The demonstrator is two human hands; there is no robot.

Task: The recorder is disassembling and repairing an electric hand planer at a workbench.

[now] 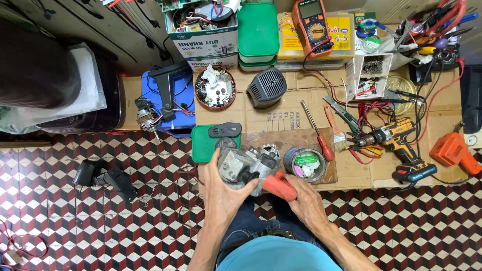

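Note:
My left hand grips a grey metal motor housing with a black knob on its near side, held just above my lap at the front edge of a wooden board. My right hand is shut on a red-handled tool, whose tip meets the housing's right side. A round tin with a green scrap inside sits right of the housing. A red-handled screwdriver lies on the board beyond it.
A green lid and black part lie left of the board. A yellow cordless drill, an orange tool, multimeter, pliers, black fan cover, bowl of small parts and boxes crowd the cardboard. A rotor lies at the left.

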